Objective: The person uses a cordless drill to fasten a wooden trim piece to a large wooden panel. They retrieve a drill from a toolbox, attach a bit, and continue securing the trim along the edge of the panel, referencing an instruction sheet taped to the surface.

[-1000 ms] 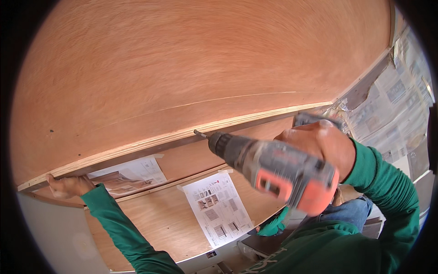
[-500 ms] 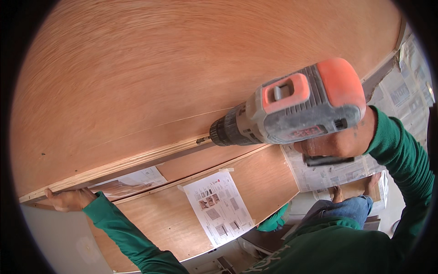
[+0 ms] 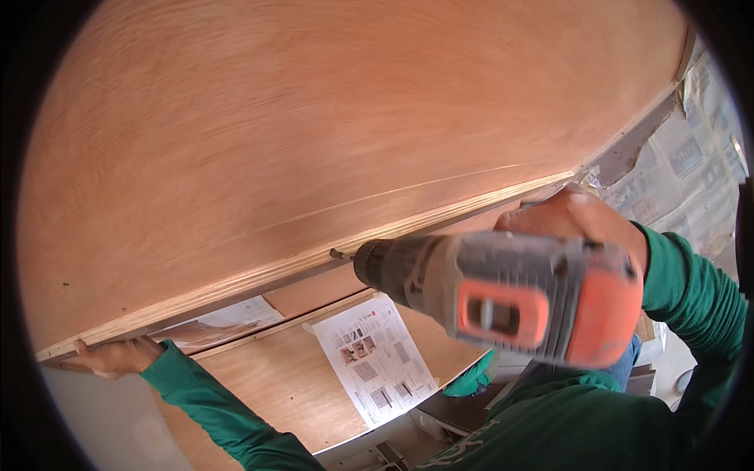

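My right hand [image 3: 577, 216] is wrapped round the handle of a cordless drill [image 3: 503, 294], grey with an orange back. The drill is rolled over, with my hand above its body, and looks slightly blurred. Its short bit [image 3: 340, 254] points left at the layered edge of a long plywood strip [image 3: 259, 276]. Whether the tip touches the wood I cannot tell. At the strip's left end my left hand [image 3: 118, 357] grips it from below, thumb up by the edge.
A large plywood panel [image 3: 353, 118] rises beyond the strip. Nearer me, a printed sheet [image 3: 375, 357] is taped to a lower plywood board [image 3: 275, 396]. Another sheet [image 3: 228, 320] lies under the strip. Newspaper [image 3: 667, 169] covers the area at right.
My right hand has turned the drill over, so its body has swung down and nearer me while the hand has risen. The bit has shifted slightly left. My left hand stays at the strip's end.
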The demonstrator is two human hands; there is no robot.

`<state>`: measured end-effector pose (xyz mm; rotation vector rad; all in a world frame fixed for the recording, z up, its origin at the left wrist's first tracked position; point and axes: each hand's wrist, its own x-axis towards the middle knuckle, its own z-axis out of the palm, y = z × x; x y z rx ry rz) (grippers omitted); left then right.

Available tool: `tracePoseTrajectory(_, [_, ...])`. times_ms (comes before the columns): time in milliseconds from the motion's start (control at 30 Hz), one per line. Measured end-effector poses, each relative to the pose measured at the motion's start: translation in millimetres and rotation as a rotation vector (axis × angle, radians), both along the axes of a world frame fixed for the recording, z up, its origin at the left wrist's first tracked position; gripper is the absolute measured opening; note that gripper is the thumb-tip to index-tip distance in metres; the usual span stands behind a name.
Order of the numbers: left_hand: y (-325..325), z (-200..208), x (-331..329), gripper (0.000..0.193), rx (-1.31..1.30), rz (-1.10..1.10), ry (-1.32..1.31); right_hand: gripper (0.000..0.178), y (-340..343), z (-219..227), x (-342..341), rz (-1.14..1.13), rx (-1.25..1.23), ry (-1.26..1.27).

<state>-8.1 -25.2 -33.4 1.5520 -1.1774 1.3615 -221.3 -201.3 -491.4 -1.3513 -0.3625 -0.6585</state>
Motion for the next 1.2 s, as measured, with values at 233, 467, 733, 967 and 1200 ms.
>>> tracePoseTrajectory(233, [-5, -9, -4, 0.051, -0.022, 0.002, 0.018, 0.028, -3, 15, -7, -0.090, -0.211, 0.126])
tracePoseTrajectory(467, [5, 7, 1, 0.047, 0.006, -0.036, 0.024, 0.046, 16, 4, -11, 0.935, 1.204, 0.221])
tracePoseTrajectory(733, [17, 28, 20, 0.039, -0.004, -0.123, 0.019, 0.047, 17, -13, 7, 0.052, 0.107, -0.169])
tracePoseTrajectory(967, [15, 28, 22, 0.031, -0.068, -0.168, 0.014, 0.044, 18, -16, 2, -0.334, -0.362, -0.190])
tracePoseTrajectory(1200, [19, 31, 18, 0.038, -0.041, -0.064, -0.065, 0.047, 18, -14, 4, -0.185, -0.198, -0.136])
